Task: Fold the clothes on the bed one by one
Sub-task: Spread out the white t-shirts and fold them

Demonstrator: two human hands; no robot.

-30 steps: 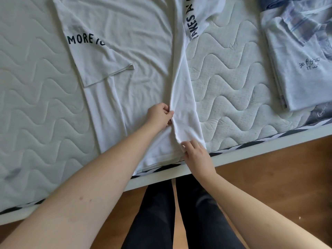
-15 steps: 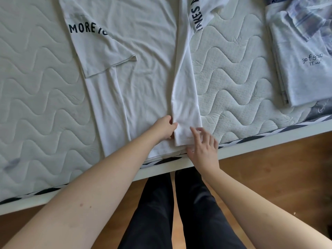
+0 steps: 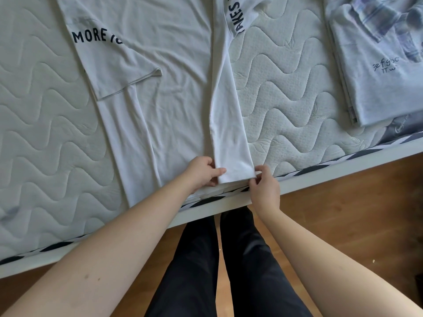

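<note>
Head view shows the soft, light white cotton T-shirt [image 3: 174,106] lying on the quilted bed [image 3: 286,106], both hands, left hand [image 3: 203,171] and right hand [image 3: 263,186], pinching its folded hem corners with curled fingers, probably the best hold.

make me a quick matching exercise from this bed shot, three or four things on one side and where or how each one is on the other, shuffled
Things:
1. white T-shirt
2. left hand
3. right hand
4. folded grey shirt

States:
A. on the pile at the mattress's far right
B. pinches the folded strip's right hem corner
C. spread flat, right side folded in
D. grips the folded strip's left hem corner

Pairs: 1-C, 2-D, 3-B, 4-A
</note>
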